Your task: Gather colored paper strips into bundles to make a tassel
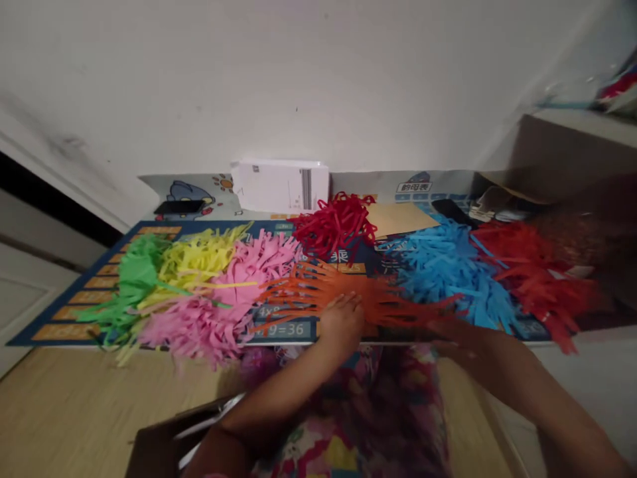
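An orange sheet of paper cut into fringe strips [318, 287] lies at the near edge of the table. My left hand [341, 324] rests on it, fingers pressed down on the uncut part. My right hand [450, 330] lies at the sheet's right end and is partly hidden under the orange strips. To the left are heaps of pink [229, 299], yellow [202, 259] and green [132, 282] fringed paper. To the right lie blue [448, 269] and red [535, 272] fringed heaps. Another red heap [334, 224] sits behind the orange sheet.
A blue multiplication-chart mat [64, 312] covers the table. At the back stand a white box [279, 186], a dark phone [178, 207] and a tan paper sheet [401, 218]. A brown cardboard piece [552, 156] leans at the right. Wooden floor shows below.
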`<state>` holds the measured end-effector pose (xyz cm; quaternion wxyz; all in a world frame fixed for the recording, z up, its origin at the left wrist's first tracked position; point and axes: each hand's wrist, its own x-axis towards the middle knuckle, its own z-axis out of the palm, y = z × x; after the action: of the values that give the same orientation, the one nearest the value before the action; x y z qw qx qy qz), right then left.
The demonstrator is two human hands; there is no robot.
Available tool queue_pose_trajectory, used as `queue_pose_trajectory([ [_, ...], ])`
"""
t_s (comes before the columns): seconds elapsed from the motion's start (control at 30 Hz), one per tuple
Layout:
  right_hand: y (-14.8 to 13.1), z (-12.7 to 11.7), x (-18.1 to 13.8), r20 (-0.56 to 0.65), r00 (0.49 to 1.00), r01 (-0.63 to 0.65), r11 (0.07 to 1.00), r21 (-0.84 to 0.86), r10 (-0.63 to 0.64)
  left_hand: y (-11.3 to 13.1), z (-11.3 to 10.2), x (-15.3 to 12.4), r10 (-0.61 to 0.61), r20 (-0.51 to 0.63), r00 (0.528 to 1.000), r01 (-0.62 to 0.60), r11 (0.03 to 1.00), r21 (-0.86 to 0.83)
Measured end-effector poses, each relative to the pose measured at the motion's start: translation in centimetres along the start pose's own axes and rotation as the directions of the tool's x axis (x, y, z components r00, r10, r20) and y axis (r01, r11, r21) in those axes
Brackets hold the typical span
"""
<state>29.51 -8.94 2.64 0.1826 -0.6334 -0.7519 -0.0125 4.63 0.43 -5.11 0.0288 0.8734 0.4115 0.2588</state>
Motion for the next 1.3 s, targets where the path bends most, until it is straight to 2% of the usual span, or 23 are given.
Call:
queue_pose_trajectory([
  [0.1,-1.9,0.7,-1.5,-0.095,0.995,-0.007,0.992,-0.129,-0.006,0.6,0.0,0.1,-0.028,0.057,0.998,0.028,1.0,-0.005],
  [0.17,-4.6,3.3,-0.6,-0.087,0.992,0.078,0.991,-0.108,-0.088,1.0,-0.3,0.4,-0.036,0.083,0.996,0.035,0.999,0.015],
  [0.23,-6.5,6.5,1.5,-0.093,0.987,0.134,0.991,-0.017,-0.135,1.2,-0.7,0.6,-0.039,0.111,0.993,0.035,0.999,0.039],
  [0.3,-6.7,9.2,3.5,-0.059,0.985,0.167,0.983,0.08,-0.162,0.8,-1.3,0.7,-0.032,0.132,0.991,0.025,0.998,0.054],
  [0.4,-4.3,11.0,5.2,0.022,0.97,0.233,0.948,0.216,-0.243,-1.0,-2.6,0.3,0.033,0.166,0.986,-0.033,0.999,-0.007],
  [0.47,-2.4,10.9,5.5,0.05,0.957,0.258,0.918,0.301,-0.285,-2.6,-3.7,-0.1,0.065,0.191,0.979,-0.049,0.995,-0.091],
  [0.53,-1.3,10.2,5.7,0.072,0.962,0.219,0.905,0.365,-0.262,-4.1,-4.6,-0.2,0.045,0.204,0.978,-0.013,0.988,-0.157],
  [0.63,-1.2,9.4,6.3,0.102,0.983,0.103,0.916,0.388,-0.154,-5.5,-5.2,0.4,-0.037,0.222,0.974,0.089,0.97,-0.228],
  [0.73,-2.0,9.1,7.4,0.138,0.99,-0.005,0.947,0.322,-0.042,-5.9,-4.9,1.6,-0.149,0.295,0.944,0.232,0.935,-0.27],
  [0.83,-2.7,9.2,8.5,0.176,0.981,-0.101,0.985,0.142,0.076,-5.8,-4.3,2.6,-0.254,0.303,0.919,0.314,0.934,-0.17],
  [0.93,-2.8,9.2,9.3,0.215,0.97,-0.122,0.992,0.023,0.115,-5.8,-3.6,3.1,-0.284,0.251,0.925,0.302,0.953,-0.035],
  [1.07,-2.4,9.6,9.8,0.227,0.968,-0.124,0.991,0.047,0.11,-5.9,-2.9,3.2,-0.3,0.254,0.92,0.304,0.952,0.025],
  [1.3,-2.0,10.3,9.7,0.209,0.969,-0.153,0.984,0.088,0.132,-6.1,-3.0,3.4,-0.346,0.299,0.89,0.359,0.933,0.012],
])
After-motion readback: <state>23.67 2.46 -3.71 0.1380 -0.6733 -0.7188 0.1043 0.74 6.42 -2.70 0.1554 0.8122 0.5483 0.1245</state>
